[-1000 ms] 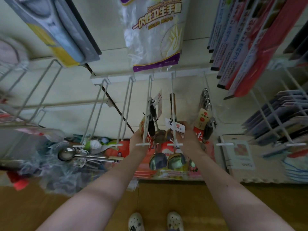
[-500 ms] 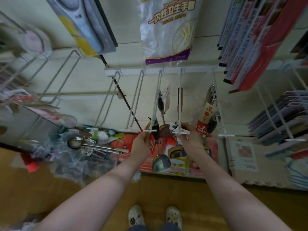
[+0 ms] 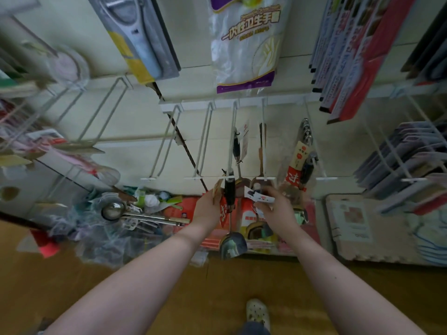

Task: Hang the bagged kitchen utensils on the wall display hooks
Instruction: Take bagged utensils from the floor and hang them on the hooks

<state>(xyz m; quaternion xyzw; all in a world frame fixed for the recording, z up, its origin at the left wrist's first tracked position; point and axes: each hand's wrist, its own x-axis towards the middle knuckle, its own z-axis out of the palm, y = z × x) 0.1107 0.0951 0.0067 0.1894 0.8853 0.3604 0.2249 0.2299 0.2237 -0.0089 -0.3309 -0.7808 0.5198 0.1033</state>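
**Spatula at the hook's front tip**

Spatula [image 3: 229, 197], black-handled and bagged, hangs at the front tip of a white wire hook [image 3: 231, 141], blade down over the floor. Left grip [image 3: 208, 207] clenches its card header beside the handle, likely to keep it square on the wire. Right grip [image 3: 275, 210] pinches a white label [image 3: 260, 196] under the next hook, probably turning it face-out. More bagged utensils, a ladle [image 3: 112, 211] among them, lie heaped low at left, not yet hung.

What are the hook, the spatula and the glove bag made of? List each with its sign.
Hook: likely metal wire, coated matte white; thin, bent.
Spatula: shiny reflective blade, metal; black handle, perhaps plastic.
Glove bag: thin clear plastic film; glossy, crinkled.
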